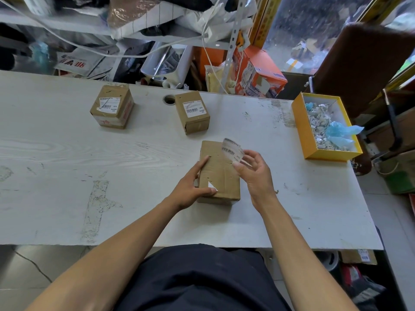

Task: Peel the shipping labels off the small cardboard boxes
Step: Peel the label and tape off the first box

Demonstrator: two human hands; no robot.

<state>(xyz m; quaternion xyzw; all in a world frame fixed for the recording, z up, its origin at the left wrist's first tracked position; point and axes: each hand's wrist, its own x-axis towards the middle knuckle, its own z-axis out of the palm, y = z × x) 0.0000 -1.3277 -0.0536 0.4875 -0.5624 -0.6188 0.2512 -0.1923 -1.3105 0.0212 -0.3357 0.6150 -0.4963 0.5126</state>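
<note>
A small cardboard box (221,173) lies on the white table (89,153) in front of me. My left hand (193,185) grips its left side, thumb on top near a small white label scrap (212,186). My right hand (253,173) pinches a peeled white shipping label (232,150) with a barcode, lifted above the box's far right corner. Two more small boxes stand farther back, each with a label on top: one at the left (112,106) and one at the centre (192,112).
A yellow open box (302,133) holding crumpled label scraps and blue plastic sits at the table's right. A cable hole (169,99) is near the far edge. Cluttered shelves, bags and an orange carton (258,70) stand behind the table.
</note>
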